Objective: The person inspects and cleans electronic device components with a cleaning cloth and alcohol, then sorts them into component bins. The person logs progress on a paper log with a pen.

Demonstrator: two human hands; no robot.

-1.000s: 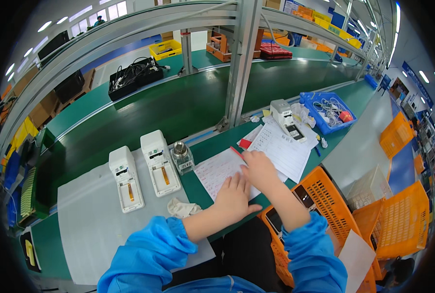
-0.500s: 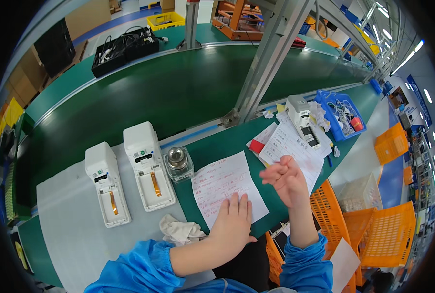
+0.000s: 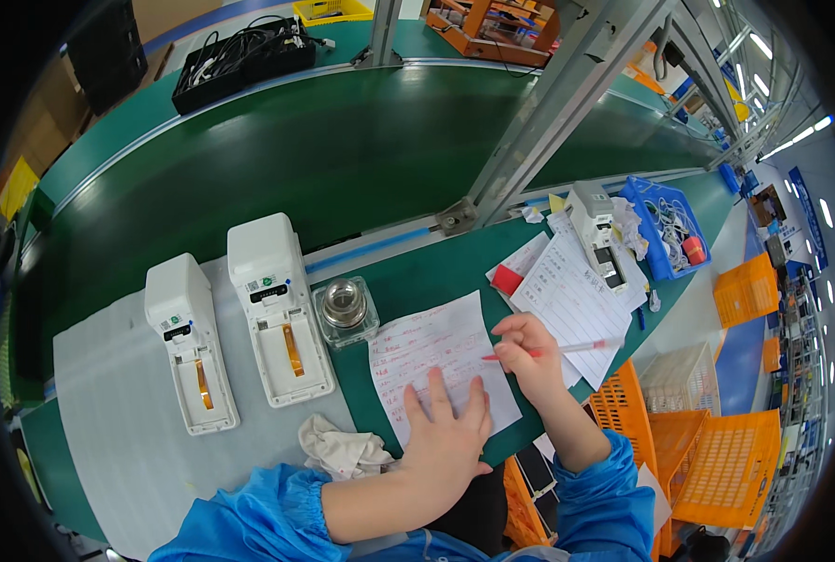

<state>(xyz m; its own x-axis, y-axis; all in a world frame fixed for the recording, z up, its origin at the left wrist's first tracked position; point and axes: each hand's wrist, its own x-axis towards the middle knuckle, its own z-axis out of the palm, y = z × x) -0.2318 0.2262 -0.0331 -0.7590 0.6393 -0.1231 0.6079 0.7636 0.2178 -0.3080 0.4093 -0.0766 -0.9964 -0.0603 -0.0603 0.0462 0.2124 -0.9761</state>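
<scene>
My left hand (image 3: 444, 433) lies flat with its fingers spread on the lower part of a white sheet (image 3: 403, 351) covered in red handwriting. My right hand (image 3: 530, 363) is closed around a red pen (image 3: 575, 347), whose tip points left over the sheet's right side; whether it touches the paper I cannot tell. Left of the sheet is a square glass bottle (image 3: 345, 311) with a round metal top. Beside that stand two white devices, a larger one (image 3: 268, 253) and a smaller one (image 3: 181, 295), each with an open bay showing an orange ribbon strip.
A crumpled white cloth (image 3: 341, 448) lies by my left forearm. On the right are printed sheets (image 3: 567, 300), a grey-white device (image 3: 596, 220) and a blue bin (image 3: 638, 192) of cables. Orange crates (image 3: 727, 468) stand below the table edge. A metal post (image 3: 549, 126) rises behind.
My right hand, raised with loose fingers before, has come down and left and now grips the red pen over the sheet. My left hand's fingers have spread wider. The view has shifted slightly.
</scene>
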